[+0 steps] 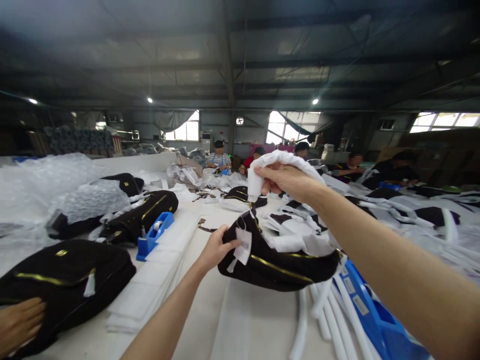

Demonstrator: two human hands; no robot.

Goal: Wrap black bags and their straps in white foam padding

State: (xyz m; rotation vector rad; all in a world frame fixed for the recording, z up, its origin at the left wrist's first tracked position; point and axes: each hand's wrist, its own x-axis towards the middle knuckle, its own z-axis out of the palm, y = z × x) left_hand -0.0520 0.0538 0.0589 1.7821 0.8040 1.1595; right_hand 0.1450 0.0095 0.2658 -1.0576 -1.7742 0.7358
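Note:
My left hand (pixel 216 248) grips the near end of a black bag (pixel 279 267) with gold zipper lines and a white hang tag (pixel 243 246), lifting it off the white table (pixel 210 305). My right hand (pixel 285 179) is raised above the bag, closed round a strip of white foam sheet (pixel 279 161) that drapes over it. Folded white foam (pixel 296 242) sticks out of the bag's open top.
More black bags (pixel 67 280) lie at left, with a stack of white foam sheets (pixel 157 280) and a blue tape dispenser (pixel 153 235). Another person's hand (pixel 18 322) rests at the bottom left. A blue crate (pixel 375 315) with white foam tubes (pixel 330 305) stands at right. Several seated workers (pixel 219 155) are beyond.

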